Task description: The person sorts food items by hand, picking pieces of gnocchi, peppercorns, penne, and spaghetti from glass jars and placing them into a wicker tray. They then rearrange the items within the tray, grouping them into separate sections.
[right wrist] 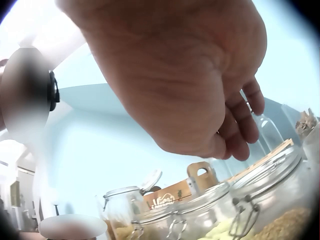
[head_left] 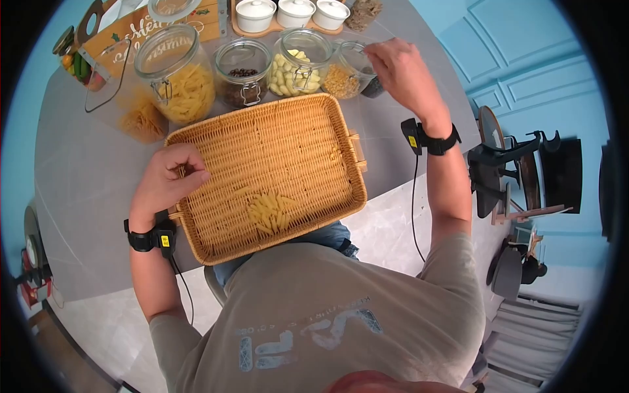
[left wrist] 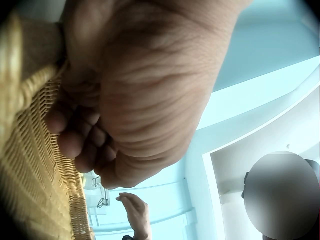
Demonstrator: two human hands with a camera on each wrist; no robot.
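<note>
A wicker tray (head_left: 282,141) holds a small pile of penne pasta (head_left: 268,211) near its front side. The left hand (head_left: 169,182) is over the tray's left rim, its fingers loosely curled; in the left wrist view the hand (left wrist: 145,95) shows nothing held, though the palm hides part of the fingers. Above the rightmost jars is the right hand (head_left: 409,78), fingers bent toward the thumb, near a corn jar (head_left: 342,82) and a jar of dark contents (head_left: 373,86). In the right wrist view the hand (right wrist: 185,80) hangs over the jars with no object visible between its fingers.
Behind the tray stand a large penne jar (head_left: 187,92), a dark-bean jar (head_left: 241,88), a jar with pale yellow pieces (head_left: 288,77) and a container of long pasta (head_left: 143,123). White lidded pots (head_left: 296,14) and a wooden sign (head_left: 124,46) are farther back.
</note>
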